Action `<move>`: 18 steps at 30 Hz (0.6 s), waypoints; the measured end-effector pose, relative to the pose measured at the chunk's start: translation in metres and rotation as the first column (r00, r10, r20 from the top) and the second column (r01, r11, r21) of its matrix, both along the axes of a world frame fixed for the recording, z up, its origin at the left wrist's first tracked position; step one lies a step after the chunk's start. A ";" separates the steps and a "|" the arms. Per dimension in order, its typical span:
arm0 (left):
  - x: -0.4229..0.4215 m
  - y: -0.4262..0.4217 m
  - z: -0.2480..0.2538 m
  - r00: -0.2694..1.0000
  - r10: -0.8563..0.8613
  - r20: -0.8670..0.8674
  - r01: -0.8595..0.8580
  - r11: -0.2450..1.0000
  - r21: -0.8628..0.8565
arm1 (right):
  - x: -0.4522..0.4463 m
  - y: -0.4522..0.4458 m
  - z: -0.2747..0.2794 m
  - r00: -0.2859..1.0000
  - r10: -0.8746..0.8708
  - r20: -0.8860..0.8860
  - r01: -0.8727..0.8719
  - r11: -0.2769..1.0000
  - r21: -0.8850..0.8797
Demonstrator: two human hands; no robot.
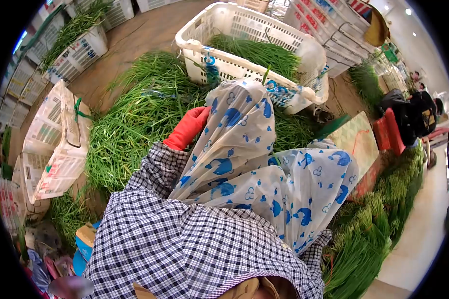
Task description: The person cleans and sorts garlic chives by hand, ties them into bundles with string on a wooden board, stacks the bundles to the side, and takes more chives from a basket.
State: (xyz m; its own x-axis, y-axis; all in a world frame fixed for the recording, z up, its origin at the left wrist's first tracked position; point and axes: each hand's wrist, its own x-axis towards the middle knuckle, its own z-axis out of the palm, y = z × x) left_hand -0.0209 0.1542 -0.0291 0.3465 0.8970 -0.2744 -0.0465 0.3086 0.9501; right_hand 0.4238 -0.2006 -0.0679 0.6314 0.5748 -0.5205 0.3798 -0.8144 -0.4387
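My left hand (188,128), in a red rubber glove, is beside my raised left knee. Its fingers are bent together against the knee's edge and partly hidden by it; whether they hold anything does not show. Behind and beside the glove spreads a large heap of long green leaves (129,119) that look like garlic chives. Both my legs are under a translucent plastic cover (224,169) printed with blue shapes. My right hand is out of view; only a piece of its checked sleeve (318,246) shows low on the right.
A white plastic basket (192,46) with more green leaves stands in front. At the left a white crate (55,144) lies tipped. Neat green bundles (364,239) line the right side, near a red stool (388,132) and a dark bag (409,112). Stacked crates (324,30) stand behind.
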 end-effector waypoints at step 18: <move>-0.047 0.118 0.040 0.984 0.167 -0.056 -0.136 0.924 0.358 | 0.162 -0.029 0.062 0.993 -0.069 -0.098 0.076 0.995 0.068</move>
State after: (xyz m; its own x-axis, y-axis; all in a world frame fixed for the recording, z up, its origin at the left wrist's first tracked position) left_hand -0.0683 0.2719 0.0107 0.1883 0.9810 0.0462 0.0184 -0.0505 0.9986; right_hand 0.5863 -0.2297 -0.0056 0.6221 0.5672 -0.5397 0.2742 -0.8035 -0.5284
